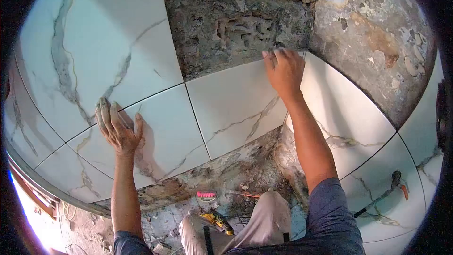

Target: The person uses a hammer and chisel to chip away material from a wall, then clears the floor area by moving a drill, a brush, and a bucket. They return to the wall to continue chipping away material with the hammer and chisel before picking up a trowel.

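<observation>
My left hand (118, 125) lies with its fingers spread on a white marble-patterned wall tile (165, 130), its fingertips at the joint with the larger tile (118, 38) above. My right hand (285, 71) is at the top edge of the neighbouring wall tile (236, 108), beside the corner. Its fingers bend over that edge, and the fingertips are partly hidden. A dark vertical joint separates these two lower tiles. Above the right-hand tile, rough grey mortar (240, 28) is exposed.
Right of the corner, a tiled wall (339, 104) meets bare, patchy plaster (377, 42). A hammer-like tool (384, 193) rests on tile at the lower right. Near my knees are a pink brush (205, 194), a yellow-and-black tool (218, 222) and rubble (163, 248).
</observation>
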{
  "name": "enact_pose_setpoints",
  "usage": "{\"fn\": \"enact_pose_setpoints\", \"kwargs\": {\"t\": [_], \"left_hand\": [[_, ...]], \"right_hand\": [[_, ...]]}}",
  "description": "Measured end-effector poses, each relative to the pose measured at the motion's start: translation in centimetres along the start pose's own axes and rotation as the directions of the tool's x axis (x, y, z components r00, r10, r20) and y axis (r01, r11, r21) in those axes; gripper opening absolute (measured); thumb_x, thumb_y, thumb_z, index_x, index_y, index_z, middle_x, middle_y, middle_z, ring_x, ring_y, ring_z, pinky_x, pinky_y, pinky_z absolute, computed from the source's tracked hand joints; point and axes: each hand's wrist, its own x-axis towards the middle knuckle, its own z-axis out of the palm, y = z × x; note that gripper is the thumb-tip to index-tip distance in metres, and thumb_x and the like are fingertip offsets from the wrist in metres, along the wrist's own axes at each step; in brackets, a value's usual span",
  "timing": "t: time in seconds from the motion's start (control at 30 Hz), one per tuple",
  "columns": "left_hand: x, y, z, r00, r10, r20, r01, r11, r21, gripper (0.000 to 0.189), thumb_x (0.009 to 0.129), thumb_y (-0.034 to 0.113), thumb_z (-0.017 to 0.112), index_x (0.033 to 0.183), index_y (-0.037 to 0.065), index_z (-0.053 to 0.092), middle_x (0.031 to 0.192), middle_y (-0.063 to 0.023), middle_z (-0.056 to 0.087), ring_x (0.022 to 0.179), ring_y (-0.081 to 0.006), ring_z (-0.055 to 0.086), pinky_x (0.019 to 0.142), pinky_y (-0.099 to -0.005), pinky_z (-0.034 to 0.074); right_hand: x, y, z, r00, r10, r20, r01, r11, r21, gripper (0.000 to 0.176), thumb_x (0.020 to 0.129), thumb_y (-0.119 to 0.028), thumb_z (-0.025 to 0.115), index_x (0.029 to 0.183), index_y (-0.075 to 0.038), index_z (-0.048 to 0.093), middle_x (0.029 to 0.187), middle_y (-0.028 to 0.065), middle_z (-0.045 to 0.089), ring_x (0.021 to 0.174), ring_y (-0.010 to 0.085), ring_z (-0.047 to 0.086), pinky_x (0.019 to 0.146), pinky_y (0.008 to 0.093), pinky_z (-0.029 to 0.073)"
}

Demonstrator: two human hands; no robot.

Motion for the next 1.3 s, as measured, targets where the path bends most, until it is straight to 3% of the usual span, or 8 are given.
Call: {"fn": "enact_pose_setpoints", "kwargs": {"t": [0.13, 0.23, 0.27, 0.5, 0.93, 1.1, 1.23, 1.3], "left_hand": [[0.7, -0.6, 0.2, 1.0, 0.014, -0.015, -0.015, 1.0, -0.023, 0.056, 0.078, 0.029, 0.058, 0.123, 0.002, 0.04, 0.129, -0.0204, 0.039, 0.121, -0.0374, 0.035, 0.101, -0.0489, 0.027], [0.4, 0.2, -0.2, 1.0, 0.021, -0.01, -0.021, 1.0, 0.017, 0.053, 0.08, 0.034, 0.055, 0.119, 0.0, 0.043, 0.126, -0.0215, 0.042, 0.118, -0.0376, 0.039, 0.098, -0.0483, 0.031], [0.3, 0.1, -0.1, 1.0, 0.02, -0.017, -0.02, 1.0, 0.015, 0.053, 0.08, 0.034, 0.054, 0.119, 0.0, 0.043, 0.126, -0.0211, 0.042, 0.118, -0.0374, 0.039, 0.098, -0.0484, 0.031], [0.2, -0.1, 0.0, 1.0, 0.007, -0.006, -0.007, 1.0, 0.03, 0.053, 0.08, 0.033, 0.055, 0.121, 0.001, 0.041, 0.128, -0.0196, 0.041, 0.119, -0.0362, 0.038, 0.099, -0.0491, 0.029], [0.5, 0.1, -0.3, 1.0, 0.02, -0.017, -0.019, 1.0, 0.021, 0.053, 0.078, 0.029, 0.055, 0.119, -0.001, 0.042, 0.128, -0.0207, 0.041, 0.118, -0.0374, 0.039, 0.099, -0.0483, 0.031], [0.0, -0.4, 0.1, 1.0, 0.008, -0.018, -0.008, 0.999, 0.035, 0.054, 0.077, 0.028, 0.056, 0.12, -0.001, 0.041, 0.128, -0.0213, 0.041, 0.118, -0.0373, 0.039, 0.099, -0.0489, 0.031], [-0.1, -0.2, 0.0, 1.0, 0.01, -0.002, -0.01, 1.0, 0.009, 0.054, 0.079, 0.029, 0.056, 0.122, 0.001, 0.041, 0.13, -0.0199, 0.039, 0.121, -0.0374, 0.036, 0.1, -0.0494, 0.028], [-0.3, -0.3, 0.1, 1.0, 0.005, 0.008, -0.005, 1.0, 0.009, 0.054, 0.079, 0.029, 0.056, 0.122, 0.001, 0.04, 0.13, -0.0198, 0.039, 0.121, -0.0372, 0.036, 0.1, -0.0492, 0.028]], "right_hand": [[-0.4, -4.7, 1.2, 0.934, -0.204, -0.294, 0.314, 0.862, 0.398, 0.029, 0.079, -0.033, 0.06, 0.071, -0.006, 0.058, 0.076, 0.0103, 0.057, 0.075, 0.0297, 0.054, 0.068, 0.0417, 0.041], [-0.7, -5.2, 1.6, 0.916, -0.27, -0.298, 0.377, 0.834, 0.403, 0.029, 0.078, -0.033, 0.061, 0.07, -0.005, 0.059, 0.075, 0.0105, 0.057, 0.075, 0.0302, 0.055, 0.071, 0.0416, 0.041], [-0.7, -3.8, 1.8, 0.967, -0.231, -0.11, 0.256, 0.858, 0.446, 0.028, 0.078, -0.032, 0.061, 0.074, -0.004, 0.06, 0.078, 0.011, 0.058, 0.078, 0.0299, 0.055, 0.075, 0.0425, 0.041], [-0.1, 7.2, 0.6, 0.991, 0.031, -0.129, -0.047, 0.992, -0.119, 0.031, 0.081, -0.033, 0.055, 0.074, -0.004, 0.062, 0.078, 0.0129, 0.06, 0.077, 0.0318, 0.055, 0.071, 0.0454, 0.039], [-0.8, 0.7, 0.6, 0.965, -0.253, -0.068, 0.262, 0.911, 0.319, 0.034, 0.083, -0.036, 0.055, 0.083, -0.002, 0.058, 0.083, 0.0116, 0.057, 0.081, 0.0288, 0.055, 0.082, 0.0428, 0.038], [0.3, 7.7, -1.0, 0.998, 0.058, 0.033, -0.055, 0.996, -0.077, 0.034, 0.085, -0.033, 0.052, 0.087, 0.0, 0.061, 0.095, 0.0165, 0.06, 0.092, 0.0324, 0.056, 0.085, 0.0433, 0.039], [-1.0, 5.7, 0.4, 0.983, -0.185, 0.0, 0.178, 0.943, 0.28, 0.038, 0.086, -0.037, 0.049, 0.09, -0.002, 0.062, 0.099, 0.0156, 0.059, 0.097, 0.0338, 0.053, 0.087, 0.0467, 0.036], [-1.2, 5.8, 0.8, 1.0, -0.021, -0.017, 0.018, 0.988, -0.155, 0.041, 0.086, -0.04, 0.047, 0.092, -0.003, 0.061, 0.105, 0.0152, 0.058, 0.102, 0.0344, 0.05, 0.089, 0.0495, 0.032]]}}
